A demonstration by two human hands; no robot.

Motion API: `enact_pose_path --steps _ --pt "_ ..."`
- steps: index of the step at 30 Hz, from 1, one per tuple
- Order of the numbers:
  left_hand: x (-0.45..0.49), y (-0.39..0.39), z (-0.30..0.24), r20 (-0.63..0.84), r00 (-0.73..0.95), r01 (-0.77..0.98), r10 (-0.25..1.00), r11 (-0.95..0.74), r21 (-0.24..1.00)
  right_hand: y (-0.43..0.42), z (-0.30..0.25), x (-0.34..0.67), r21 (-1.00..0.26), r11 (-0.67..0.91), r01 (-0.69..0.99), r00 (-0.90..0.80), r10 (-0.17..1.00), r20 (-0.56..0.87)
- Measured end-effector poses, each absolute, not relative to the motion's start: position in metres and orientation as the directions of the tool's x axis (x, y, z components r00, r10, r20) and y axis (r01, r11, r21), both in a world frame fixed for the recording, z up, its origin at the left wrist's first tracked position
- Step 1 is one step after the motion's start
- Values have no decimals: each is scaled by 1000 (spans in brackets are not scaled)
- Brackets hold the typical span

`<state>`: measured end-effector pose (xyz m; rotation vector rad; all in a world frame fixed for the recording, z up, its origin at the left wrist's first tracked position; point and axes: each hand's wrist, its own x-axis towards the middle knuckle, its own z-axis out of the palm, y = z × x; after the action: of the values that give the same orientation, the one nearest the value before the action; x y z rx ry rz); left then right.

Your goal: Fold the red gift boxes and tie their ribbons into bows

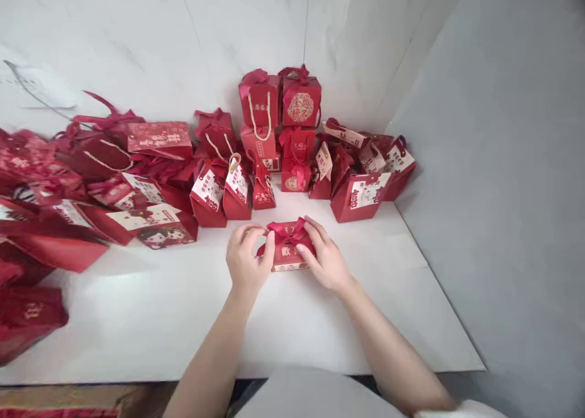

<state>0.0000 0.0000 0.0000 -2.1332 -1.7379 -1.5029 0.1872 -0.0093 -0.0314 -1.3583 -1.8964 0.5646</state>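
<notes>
A red gift box with gold characters and a dark pink ribbon bow rests on the white table, between my two hands. My left hand closes on the box's left side, its thumb at the front and its fingers toward the back. From the right, my right hand grips the other end, thumb over the front edge near the lettering and fingers along the back corner. Both hands partly cover the box's ends.
Behind the box stand stacked red boxes against the marbled wall. Tagged red boxes are grouped at the right, near a grey side panel. Many more red boxes crowd the left. The white table ends at a front edge near my body.
</notes>
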Motion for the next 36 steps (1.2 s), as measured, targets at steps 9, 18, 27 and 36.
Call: enact_pose_path --steps 9,18,27,36 --pt "4 -1 -5 471 13 758 882 -317 571 -12 -26 187 -741 346 576 -192 938 289" --pt "-3 1 -4 187 145 408 972 -231 884 -13 -23 190 -777 359 517 -239 932 273" --pt "-7 5 -1 588 70 700 806 -460 546 -11 -25 190 -769 342 539 -223 939 262" --pt "-11 7 -6 620 158 779 768 -484 400 -10 -25 190 -773 349 529 -228 937 266"
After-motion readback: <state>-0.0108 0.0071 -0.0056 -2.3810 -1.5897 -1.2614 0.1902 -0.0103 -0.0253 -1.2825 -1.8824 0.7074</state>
